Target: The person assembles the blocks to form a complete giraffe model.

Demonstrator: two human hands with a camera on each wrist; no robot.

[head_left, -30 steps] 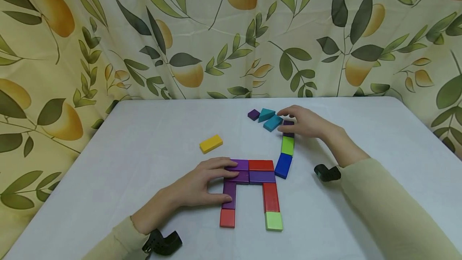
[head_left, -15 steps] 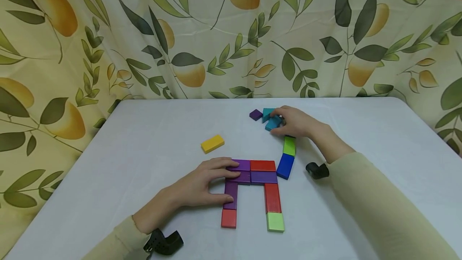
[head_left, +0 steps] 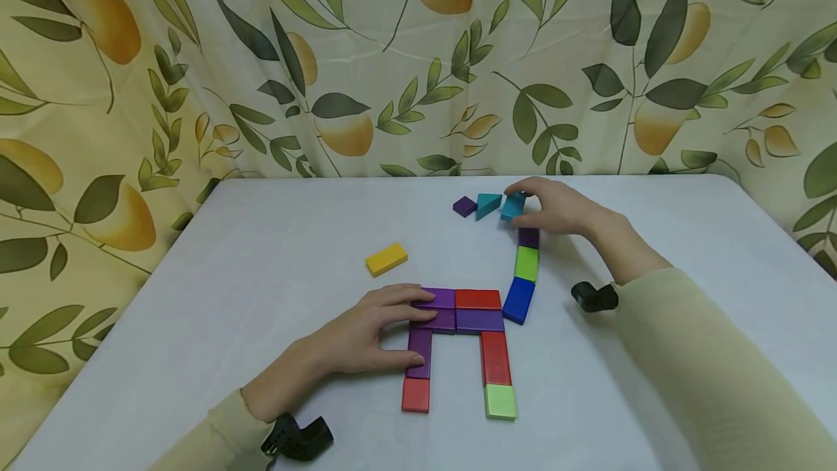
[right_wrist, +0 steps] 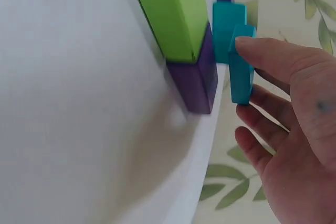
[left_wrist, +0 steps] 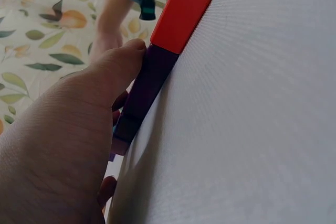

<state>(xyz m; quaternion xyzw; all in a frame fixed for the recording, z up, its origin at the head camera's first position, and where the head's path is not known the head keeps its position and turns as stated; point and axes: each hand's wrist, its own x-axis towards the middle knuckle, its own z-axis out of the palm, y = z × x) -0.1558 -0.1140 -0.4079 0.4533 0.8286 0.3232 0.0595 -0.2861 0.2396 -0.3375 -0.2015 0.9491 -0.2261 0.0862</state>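
Note:
My right hand (head_left: pixel 564 208) pinches a teal block (head_left: pixel 512 207) between thumb and fingers at the table's far side, beyond a dark purple block (head_left: pixel 528 238). In the right wrist view that teal block (right_wrist: pixel 242 72) stands off the end of the row. The row continues with a lime block (head_left: pixel 527 264) and a blue block (head_left: pixel 519 301). My left hand (head_left: pixel 360 333) rests its fingertips on two purple blocks (head_left: pixel 443 299) of a flat, two-legged block figure. Its thumb touches the purple leg block (left_wrist: pixel 148 80), above a red block (head_left: pixel 415 395).
A teal triangular block (head_left: pixel 488 206) and a purple diamond-shaped block (head_left: pixel 465 206) lie left of the right hand. A yellow block (head_left: pixel 386 259) lies behind the left hand. The other leg has a red block (head_left: pixel 495 358) and a light green block (head_left: pixel 500 402). A patterned curtain (head_left: pixel 314 78) hangs behind the table.
My right hand reached left to the teal block, took hold of it and carried it right, away from the triangular block towards the row's end. The left hand stays in place.

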